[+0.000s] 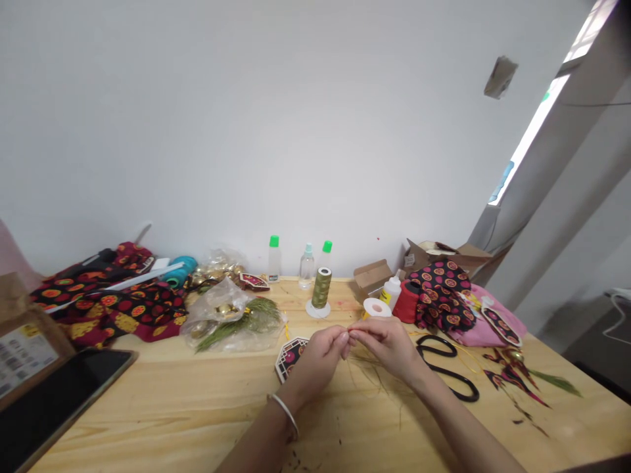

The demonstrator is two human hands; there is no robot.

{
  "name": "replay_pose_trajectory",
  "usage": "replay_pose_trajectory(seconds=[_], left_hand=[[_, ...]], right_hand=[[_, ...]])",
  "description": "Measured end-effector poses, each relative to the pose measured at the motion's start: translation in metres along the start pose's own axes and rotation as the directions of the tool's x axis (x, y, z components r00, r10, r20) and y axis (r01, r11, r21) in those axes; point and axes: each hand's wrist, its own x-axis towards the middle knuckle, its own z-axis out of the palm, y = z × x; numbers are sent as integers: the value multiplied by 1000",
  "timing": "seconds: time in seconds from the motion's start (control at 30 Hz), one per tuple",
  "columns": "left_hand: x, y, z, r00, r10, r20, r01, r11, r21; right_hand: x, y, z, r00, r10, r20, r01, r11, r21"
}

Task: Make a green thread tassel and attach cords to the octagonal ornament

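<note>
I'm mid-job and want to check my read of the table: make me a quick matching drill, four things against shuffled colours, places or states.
Column one
1. Left hand
2. Scissors
3. Octagonal piece
4. Thread spool on a white base

Column two
A. Olive green, standing upright
B. Pale lattice border, partly hidden from view
C. Bangle at the wrist
D. Black loop handles, beside the right forearm

Pairs: 1-C, 2-D, 3-B, 4-A
</note>
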Motion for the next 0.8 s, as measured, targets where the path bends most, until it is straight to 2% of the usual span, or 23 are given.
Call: replay_pose_trajectory(seconds=[0.17,0.2,0.27,0.3,0.37,0.43,0.5,0.63,0.73,0.8], left_hand=[[5,-6,2,992,-100,70,117,947,-298],[6,-6,1,991,-115,63,130,931,-342],[6,-5,-2,992,-120,-36,100,933,-347],[6,-3,-4,989,-93,-116,55,954,-294],[4,3,-8,972,44,-232,-68,993,-95],[2,8,-10,951,215,-223,-191,974,126],[-1,10,-11,926,334,-177,-274,916,295],[-1,9,-11,886,438,-151,-319,813,487],[0,6,-11,871,469,-145,-331,779,532],[1,5,-10,871,466,-156,-329,789,519]], right_hand=[[0,-5,-2,990,136,-21,-130,975,178],[0,-6,-2,986,166,-23,-158,964,213],[0,-8,-3,975,219,-34,-203,944,260],[-1,-8,-3,970,240,-40,-221,936,274],[-1,-6,-4,962,271,-41,-247,923,294],[-1,-3,-4,957,289,-34,-265,913,310],[-1,0,-4,953,300,-30,-274,904,327],[-2,2,-2,942,333,-30,-299,881,368],[-3,2,0,934,358,-12,-323,857,402],[-4,3,1,932,362,5,-329,842,427]])
